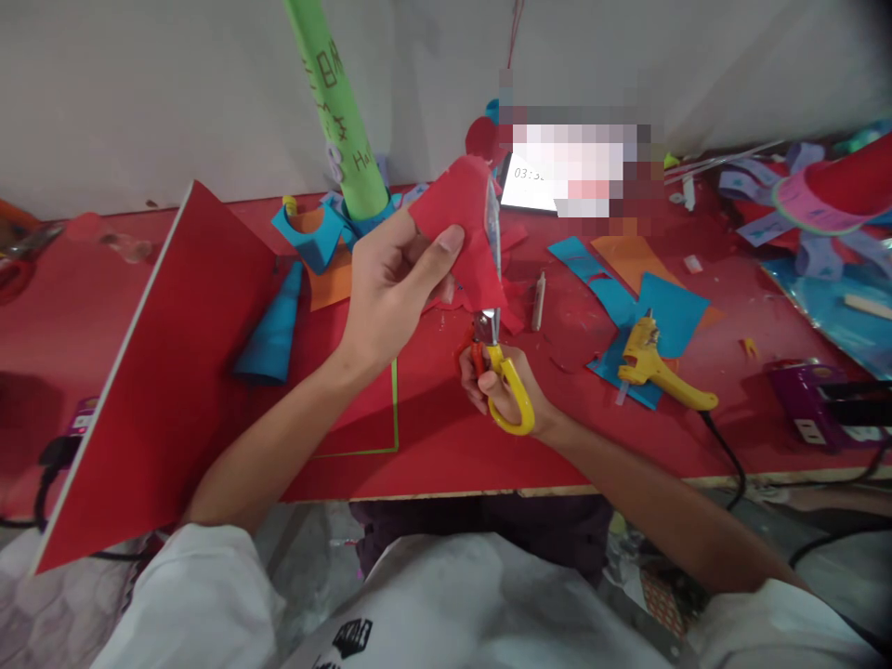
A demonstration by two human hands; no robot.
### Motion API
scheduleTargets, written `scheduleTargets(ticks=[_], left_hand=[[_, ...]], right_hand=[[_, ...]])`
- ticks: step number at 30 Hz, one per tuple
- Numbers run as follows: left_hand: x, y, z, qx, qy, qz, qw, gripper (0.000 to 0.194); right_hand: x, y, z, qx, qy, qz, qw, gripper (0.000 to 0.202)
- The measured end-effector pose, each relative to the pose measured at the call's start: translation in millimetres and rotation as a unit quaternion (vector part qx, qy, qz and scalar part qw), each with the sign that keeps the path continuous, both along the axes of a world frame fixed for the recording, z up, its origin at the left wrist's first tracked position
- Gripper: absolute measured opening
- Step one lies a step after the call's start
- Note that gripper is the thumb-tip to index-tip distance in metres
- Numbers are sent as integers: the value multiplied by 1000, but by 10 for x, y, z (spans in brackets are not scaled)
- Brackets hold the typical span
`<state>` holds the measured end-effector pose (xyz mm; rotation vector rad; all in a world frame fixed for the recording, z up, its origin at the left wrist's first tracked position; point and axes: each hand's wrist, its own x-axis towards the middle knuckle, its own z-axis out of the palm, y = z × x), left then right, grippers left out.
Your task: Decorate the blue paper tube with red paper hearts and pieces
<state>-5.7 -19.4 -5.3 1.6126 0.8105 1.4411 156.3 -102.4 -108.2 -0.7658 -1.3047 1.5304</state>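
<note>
My left hand (397, 279) pinches a piece of red sheet (456, 200) between thumb and fingers, raised above the red table. Wrapped round the handles of scissors (516, 400), one yellow and one red-orange, is my right hand (512, 376). The scissors point upward, and their blades reach the red sheet at its right side, partly hidden behind it. Red scraps lie on the table behind the sheet.
A large red board (160, 372) leans at the left beside a blue cone (275, 330). Behind stands a green tube (341, 121). To the right lie a yellow glue gun (655, 367), blue pieces (675, 311) and a purple power strip (808, 409).
</note>
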Motion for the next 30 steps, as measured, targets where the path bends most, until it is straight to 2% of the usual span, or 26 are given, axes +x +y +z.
scheduleTargets(ticks=[5, 15, 19, 23, 26, 30], left_hand=[[16, -25, -23, 7, -3, 10, 1000, 30], [87, -116, -42, -2, -17, -15, 1000, 34], [45, -75, -10, -6, -40, 5, 999, 36], [-34, 25, 43, 33, -69, -5, 997, 33], [-61, 60, 65, 49, -58, -7, 997, 33], [-28, 38, 34, 28, -41, -5, 999, 41]], right_hand=[[-16, -5, 1, -14, 11, -1, 1000, 62], [-96, 9, 93, -95, 17, -21, 995, 65], [-92, 8, 125, -92, 13, -25, 995, 65], [-77, 9, 112, -74, -13, -19, 997, 66], [-75, 6, 72, -72, -16, -16, 997, 64], [-72, -9, 12, -57, 2, -9, 998, 59]])
